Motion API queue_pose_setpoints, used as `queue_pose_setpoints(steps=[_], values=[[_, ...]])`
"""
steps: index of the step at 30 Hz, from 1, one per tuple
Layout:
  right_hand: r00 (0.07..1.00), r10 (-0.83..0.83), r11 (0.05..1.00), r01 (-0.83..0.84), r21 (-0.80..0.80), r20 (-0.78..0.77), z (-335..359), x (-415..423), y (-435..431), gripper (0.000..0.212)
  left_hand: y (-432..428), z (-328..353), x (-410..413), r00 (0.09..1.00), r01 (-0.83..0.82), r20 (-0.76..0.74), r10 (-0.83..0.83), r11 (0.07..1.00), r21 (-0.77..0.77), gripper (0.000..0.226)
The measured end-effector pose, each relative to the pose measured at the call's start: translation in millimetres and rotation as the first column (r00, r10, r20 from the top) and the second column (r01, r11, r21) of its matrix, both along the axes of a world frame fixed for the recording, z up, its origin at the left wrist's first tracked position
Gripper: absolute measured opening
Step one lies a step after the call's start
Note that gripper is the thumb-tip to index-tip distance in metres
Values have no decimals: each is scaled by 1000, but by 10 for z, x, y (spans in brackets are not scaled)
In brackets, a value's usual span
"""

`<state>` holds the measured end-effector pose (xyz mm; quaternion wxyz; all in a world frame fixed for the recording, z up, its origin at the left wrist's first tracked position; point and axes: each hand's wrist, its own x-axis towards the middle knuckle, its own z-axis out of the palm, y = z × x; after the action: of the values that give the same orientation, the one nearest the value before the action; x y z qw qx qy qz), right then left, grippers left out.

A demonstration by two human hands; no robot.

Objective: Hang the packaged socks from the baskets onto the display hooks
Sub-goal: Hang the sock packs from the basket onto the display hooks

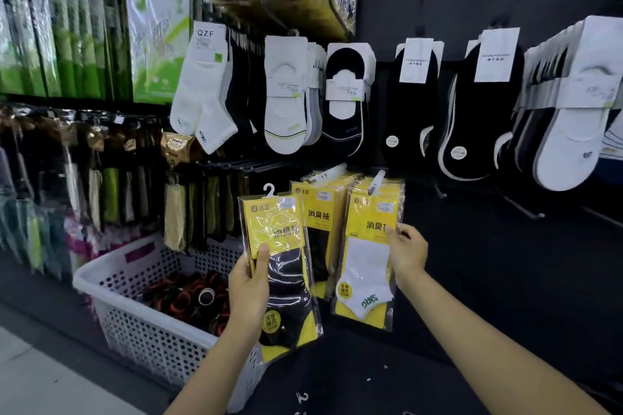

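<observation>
One flat packet of black ankle socks (286,280), sealed in glossy clear film over a yellow card and topped by a small white plastic hanger, is held upright in the left hand (247,286). It is near the middle of the scene, just left of the hanging stock. The left thumb (261,261) is laid across the packet's front near its left edge. The remaining fingers are hidden behind the packet, so their set cannot be told, but the packet is plainly gripped.

Two stacks of similar yellow film-wrapped packets are hung on two dark display prongs with white tips (377,180). The middle stack (318,222) is fronted by black socks, and the right stack (362,266) by a white sock. The right stack is gripped at its right edge by the right hand (408,256), with the thumb on the front and the fingers curled round the edge. The held packet overlaps the middle stack's left side; whether they touch cannot be told.

One white perforated plastic basket (111,283) is seen at the near left, holding dark bundles with red-orange rings. Farther up, six bunches of paper-banded socks (285,101) are hung in a row, three fronted white and three black.
</observation>
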<state>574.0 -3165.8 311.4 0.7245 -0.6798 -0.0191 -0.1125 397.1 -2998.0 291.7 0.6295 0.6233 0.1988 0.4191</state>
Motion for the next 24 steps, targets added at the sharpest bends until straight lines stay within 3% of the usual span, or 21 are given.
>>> queue_pose_setpoints(steps=[5, 8, 11, 14, 16, 18, 21, 24], values=[[984, -158, 986, 153, -64, -84, -138, 163, 13, 19, -5, -86, 99, 999, 40, -5, -40, 999, 31, 37], [983, -156, 984, 146, -105, -96, -233, 107, -43, 24, -42, -151, 147, 997, 80, -18, -79, 995, 51, 33], [997, -64, 994, 60, -89, -42, -290, -112, -96, 26, -117, -188, 200, 991, 131, -32, -130, 990, 52, 20], [989, 139, 988, -142, -64, -49, -288, -442, -101, 14, -242, -194, 264, 980, 199, -25, -197, 979, 55, 19], [945, 319, 945, -323, -54, -74, -254, -656, -106, 9, -370, -176, 315, 971, 240, -26, -239, 969, 58, 19], [893, 441, 892, -447, -68, -89, -231, -792, -134, 18, -511, -148, 366, 955, 295, -37, -293, 954, 54, 18], [881, 468, 878, -472, -80, -71, -215, -862, -227, 23, -677, -97, 418, 932, 360, -66, -356, 931, 61, 16], [932, 361, 932, -362, -7, -33, -175, -821, -360, 16, -763, -76, 449, 916, 398, -67, -395, 917, 37, 17]])
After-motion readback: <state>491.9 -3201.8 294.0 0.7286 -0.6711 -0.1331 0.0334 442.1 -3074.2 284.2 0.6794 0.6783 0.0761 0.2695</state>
